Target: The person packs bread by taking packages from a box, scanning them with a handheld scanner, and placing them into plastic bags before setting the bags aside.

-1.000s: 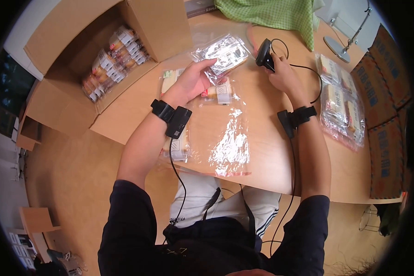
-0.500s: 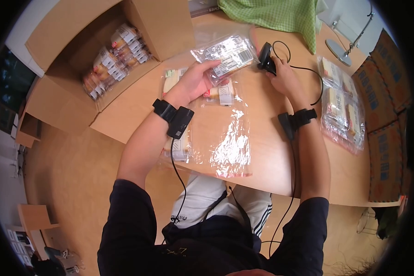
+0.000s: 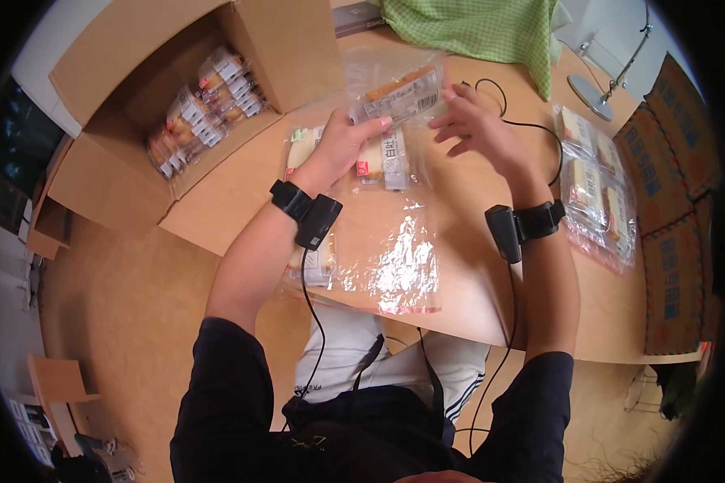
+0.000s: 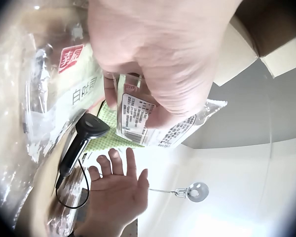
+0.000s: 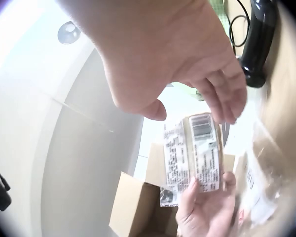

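Observation:
My left hand [image 3: 348, 143] grips a clear-wrapped bread pack [image 3: 401, 95], thumb across its near edge. Its printed label and barcode [image 5: 202, 126] face the right wrist camera. Just right of the pack, my right hand [image 3: 485, 133] is empty with its fingers spread. A black handheld barcode scanner [image 4: 92, 126] lies on the table past that hand, its cable trailing; in the head view the right hand mostly hides it. Under the held pack, a large clear plastic bag [image 3: 379, 233] lies flat over the table, with several bread packs [image 3: 370, 167] in its upper and left parts.
An open cardboard box [image 3: 109, 181] at the left holds stacked bread packs [image 3: 189, 109]. On the right lies another filled clear bag [image 3: 592, 189], beside brown printed cartons [image 3: 673, 266]. A green checked cloth [image 3: 483, 32] and a lamp [image 3: 592, 97] stand at the back.
My right hand has let go of the scanner and opened, moving slightly toward the pack. The left hand has turned the bread pack, so its browned edge and barcode side now show.

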A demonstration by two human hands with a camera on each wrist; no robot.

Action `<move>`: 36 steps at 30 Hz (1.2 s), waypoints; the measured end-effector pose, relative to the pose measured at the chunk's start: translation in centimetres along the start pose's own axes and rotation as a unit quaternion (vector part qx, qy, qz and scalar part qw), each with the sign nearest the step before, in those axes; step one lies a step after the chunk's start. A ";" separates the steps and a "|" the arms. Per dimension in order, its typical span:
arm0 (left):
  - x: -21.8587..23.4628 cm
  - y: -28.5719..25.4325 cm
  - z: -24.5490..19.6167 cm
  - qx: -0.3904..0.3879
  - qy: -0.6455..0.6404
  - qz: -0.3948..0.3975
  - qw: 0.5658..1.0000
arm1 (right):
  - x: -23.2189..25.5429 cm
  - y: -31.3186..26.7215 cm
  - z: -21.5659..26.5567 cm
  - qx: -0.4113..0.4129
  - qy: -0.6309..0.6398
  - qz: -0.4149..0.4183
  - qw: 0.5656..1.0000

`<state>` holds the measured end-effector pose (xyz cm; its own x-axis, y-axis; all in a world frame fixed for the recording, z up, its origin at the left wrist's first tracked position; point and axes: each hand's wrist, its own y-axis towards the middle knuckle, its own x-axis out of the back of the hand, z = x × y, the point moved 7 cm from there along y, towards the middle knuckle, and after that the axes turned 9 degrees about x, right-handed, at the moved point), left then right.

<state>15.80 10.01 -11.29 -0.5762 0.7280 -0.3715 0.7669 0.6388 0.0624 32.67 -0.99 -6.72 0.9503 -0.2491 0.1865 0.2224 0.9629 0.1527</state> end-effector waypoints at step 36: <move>0.3 0.7 2.1 0.092 -0.062 0.030 0.993 | -4.3 -1.9 0.3 0.016 0.025 0.113 0.993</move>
<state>16.75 10.17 -13.29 -0.4982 0.7195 -0.4839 0.8438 0.5308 -0.0794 28.11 -1.83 -7.54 0.9850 -0.0213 0.1711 -0.0036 0.9896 0.1441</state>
